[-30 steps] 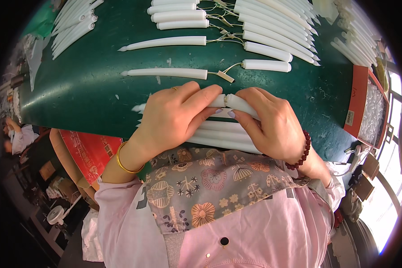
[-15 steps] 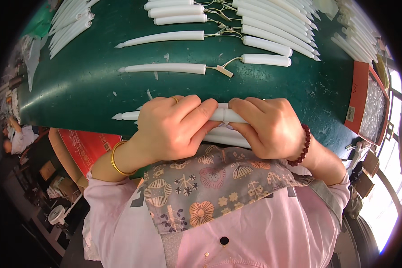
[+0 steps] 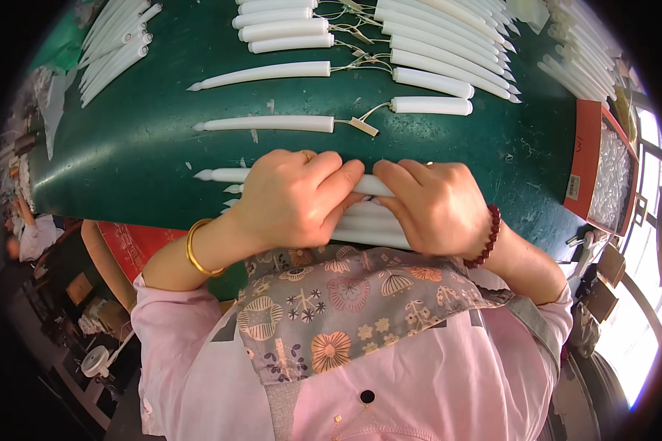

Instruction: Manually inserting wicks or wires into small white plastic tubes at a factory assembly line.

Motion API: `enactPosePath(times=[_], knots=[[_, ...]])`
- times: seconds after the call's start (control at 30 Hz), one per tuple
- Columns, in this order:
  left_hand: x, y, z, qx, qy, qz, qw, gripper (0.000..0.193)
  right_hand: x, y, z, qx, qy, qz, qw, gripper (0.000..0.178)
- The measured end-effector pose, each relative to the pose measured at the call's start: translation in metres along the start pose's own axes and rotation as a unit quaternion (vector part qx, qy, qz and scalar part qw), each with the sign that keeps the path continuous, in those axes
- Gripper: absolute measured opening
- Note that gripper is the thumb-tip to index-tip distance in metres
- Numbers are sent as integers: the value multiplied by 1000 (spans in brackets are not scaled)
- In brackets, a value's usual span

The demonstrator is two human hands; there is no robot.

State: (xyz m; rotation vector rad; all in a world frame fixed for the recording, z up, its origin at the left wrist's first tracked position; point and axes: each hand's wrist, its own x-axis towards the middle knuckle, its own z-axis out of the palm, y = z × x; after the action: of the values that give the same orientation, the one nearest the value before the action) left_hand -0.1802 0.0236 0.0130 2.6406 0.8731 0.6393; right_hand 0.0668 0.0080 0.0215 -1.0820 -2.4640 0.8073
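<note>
A white taper candle with a pointed, flame-shaped tip (image 3: pixel 222 175) lies level across both my hands, its tip out to the left. My left hand (image 3: pixel 290 198) is closed round its middle, fingers pinching from above and thumb below. My right hand (image 3: pixel 438 209) grips the right-hand part in the same way; only a short stretch of white body shows between the two. Just under my hands, several more white candles (image 3: pixel 371 224) lie side by side, partly hidden. Beyond them sits a candle stick (image 3: pixel 272 123) joined by thin wires and a small pale tag (image 3: pixel 363 126) to a white tube (image 3: pixel 431 106).
More wired candle pieces (image 3: pixel 449 44) are lined up at the back of the green table (image 3: pixel 147 147). Loose white candles (image 3: pixel 118 55) lie far left, others (image 3: pixel 581 55) far right. An orange box (image 3: pixel 582 154) with clear contents stands right. Another person (image 3: pixel 37 231) is at far left.
The candle and both hands have shifted slightly away from me. The seam that showed between my fingers is no longer visible, and more of the candles underneath shows.
</note>
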Motion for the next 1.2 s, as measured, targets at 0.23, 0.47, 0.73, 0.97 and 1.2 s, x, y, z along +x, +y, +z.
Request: enactPosePath(times=[0.23,0.47,0.73,0.97,1.2], knots=[[13,-8,-7,-5,39,-12,999,40,14,21,-20,-71,49,-23,996,30],[19,-38,-1,67,29,-118,990,36,26,41,-12,-210,188,19,959,31],[30,-19,-7,-118,56,-150,980,39,15,31,3,-49,133,74,987,34],[30,-18,8,-72,102,-109,986,15,20,25,-3,-60,73,87,992,36],[36,-12,10,-102,170,-107,974,10,24,18,-14,227,33,218,949,28]])
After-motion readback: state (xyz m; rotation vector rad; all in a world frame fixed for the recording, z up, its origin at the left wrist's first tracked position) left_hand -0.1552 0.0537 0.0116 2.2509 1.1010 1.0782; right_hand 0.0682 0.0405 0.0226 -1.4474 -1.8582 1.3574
